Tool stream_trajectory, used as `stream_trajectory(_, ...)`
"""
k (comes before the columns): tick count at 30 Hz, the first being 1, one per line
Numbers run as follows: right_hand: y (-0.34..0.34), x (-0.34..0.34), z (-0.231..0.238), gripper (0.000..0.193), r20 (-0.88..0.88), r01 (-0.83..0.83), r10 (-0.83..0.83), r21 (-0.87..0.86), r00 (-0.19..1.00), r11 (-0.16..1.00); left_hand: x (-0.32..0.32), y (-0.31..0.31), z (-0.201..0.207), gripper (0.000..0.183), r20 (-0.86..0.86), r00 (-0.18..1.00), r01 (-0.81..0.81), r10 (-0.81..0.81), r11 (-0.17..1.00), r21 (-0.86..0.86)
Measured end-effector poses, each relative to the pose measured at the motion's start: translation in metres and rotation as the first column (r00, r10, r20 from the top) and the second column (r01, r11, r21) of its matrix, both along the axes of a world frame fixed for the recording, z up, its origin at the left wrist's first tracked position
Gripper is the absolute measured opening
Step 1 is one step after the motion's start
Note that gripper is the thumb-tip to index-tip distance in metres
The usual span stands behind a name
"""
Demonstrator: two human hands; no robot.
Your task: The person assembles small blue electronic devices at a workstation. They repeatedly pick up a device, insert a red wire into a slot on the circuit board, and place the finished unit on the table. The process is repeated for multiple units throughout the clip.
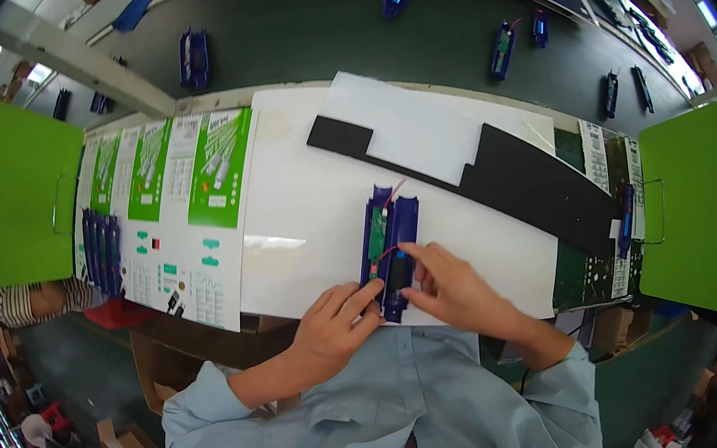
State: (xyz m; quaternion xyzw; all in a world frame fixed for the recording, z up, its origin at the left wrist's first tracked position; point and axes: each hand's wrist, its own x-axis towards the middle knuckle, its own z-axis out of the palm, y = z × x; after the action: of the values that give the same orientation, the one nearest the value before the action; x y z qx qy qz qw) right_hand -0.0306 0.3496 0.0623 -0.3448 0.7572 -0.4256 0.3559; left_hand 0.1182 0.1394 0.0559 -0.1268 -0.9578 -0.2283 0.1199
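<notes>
A blue plastic housing (411, 208) lies as two long trough-shaped halves, side by side, on the white board in front of me. The left half carries a narrow green circuit board (375, 238); a dark cylindrical cell (398, 271) sits in the right half. A thin red wire (388, 251) crosses between them, and another sticks up at the far end. My left hand (335, 321) is closed around the near end of the left half, fingertips at the board's lower end. My right hand (451, 284) reaches over the right half, index fingertip by the red wire, thumb apart at the outer edge.
A black cut-out sheet (523, 181) lies on the white board (292, 196) to the right. Printed green-and-white sheets (172, 238) and several blue housings (102, 251) are at left. Green bins (6, 196) flank the bench; more housings (194, 58) rest on the dark belt beyond.
</notes>
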Motion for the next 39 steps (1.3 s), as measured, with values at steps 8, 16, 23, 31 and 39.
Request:
stream_trajectory(8, -0.058, -0.191, -0.026, 0.029, -0.234, 0.214, -0.261, -0.210, 0.936, 0.954, -0.211, -0.057, -0.014, 0.019, -0.090, 0.996, -0.017, 0.011, 0.997, -0.069)
stream_trajectory(16, 0.016, -0.147, -0.011, 0.051, -0.707, 0.215, -0.194, -0.060, 0.680, 0.975, -0.322, -0.103, -0.050, 0.034, -0.167, 0.942, -0.268, 0.293, 0.950, 0.158)
stream_trajectory(23, 0.054, -0.144, -0.050, 0.052, -0.755, 0.046, 0.037, 0.089, 0.654, 0.995, -0.227, -0.119, -0.060, 0.043, 0.078, 0.994, -0.071, 0.072, 0.997, -0.020)
stream_trajectory(31, 0.008, -0.162, -0.006, 0.038, -0.597, -0.125, 0.091, -0.016, 0.797, 0.992, -0.139, -0.129, -0.024, 0.040, 0.070, 0.980, -0.174, 0.187, 0.972, -0.157)
stream_trajectory(39, -0.221, -0.378, -0.046, 0.037, -0.540, 0.176, -0.375, -0.384, 0.753, 0.906, -0.325, -0.081, -0.050, 0.038, -0.242, 0.970, -0.051, 0.036, 0.997, -0.053)
